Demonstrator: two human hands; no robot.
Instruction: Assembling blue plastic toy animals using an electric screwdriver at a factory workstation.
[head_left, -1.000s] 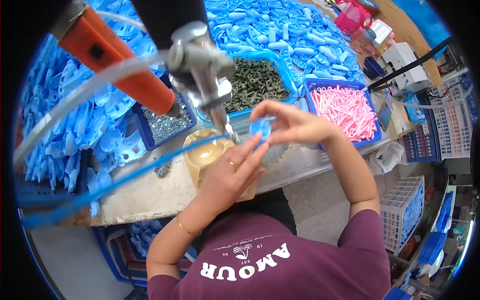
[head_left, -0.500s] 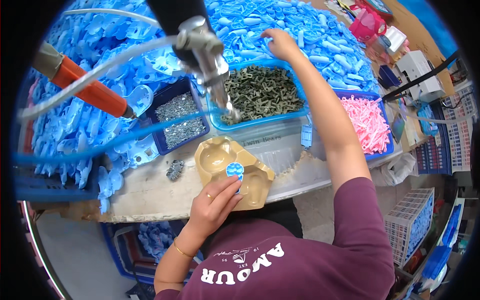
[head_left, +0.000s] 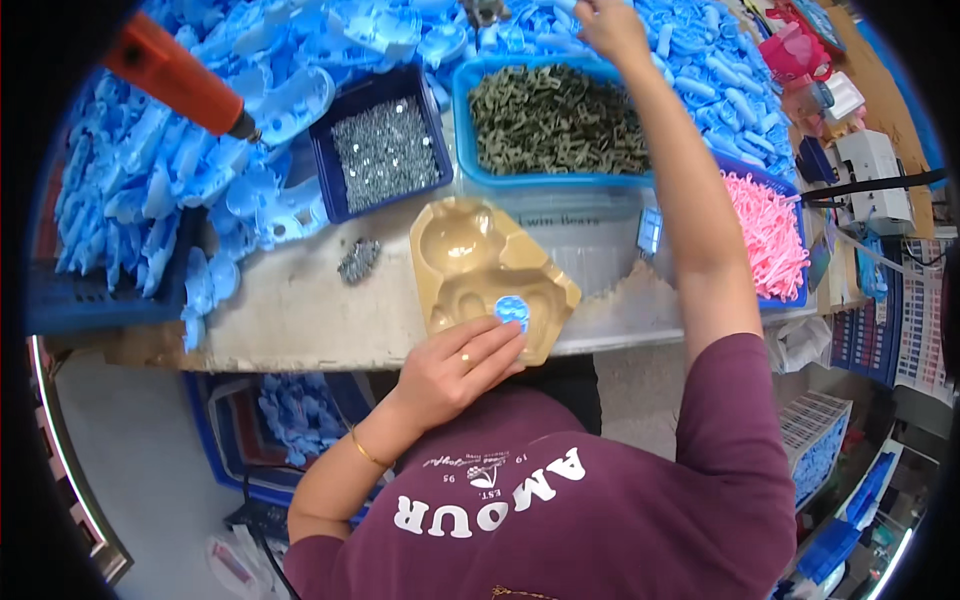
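1) Left hand (head_left: pixel 455 370) is palm down at the near side of the tan moulded block (head_left: pixel 552 280), fingers straight and side by side, tips on a small blue piece (head_left: pixel 512 310) lying on that block; the thumb is out of sight, so I cannot tell whether it pinches the piece
2) Right arm reaches far beyond the block and to its right, elbow almost straight; the right hand (head_left: pixel 615 35) is over a pile of light-blue parts (head_left: pixel 720 90), fingers bent, and I cannot tell if it grips one
3) Counted: one block, one blue piece on it, one more blue piece (head_left: pixel 650 232) to its right, one small metal heap (head_left: pixel 358 260) to its left
4) Beyond the block: one navy tray (head_left: pixel 328 175) of metal bits, leftward, and one blue tub (head_left: pixel 550 181) of dark green clips; to its right, one tray of pink parts (head_left: pixel 765 240)
5) The orange tool (head_left: pixel 185 80), beyond the block and left, fades into the dark rim; the right forearm covers part of the pink tray; piled parts overlap too much to count
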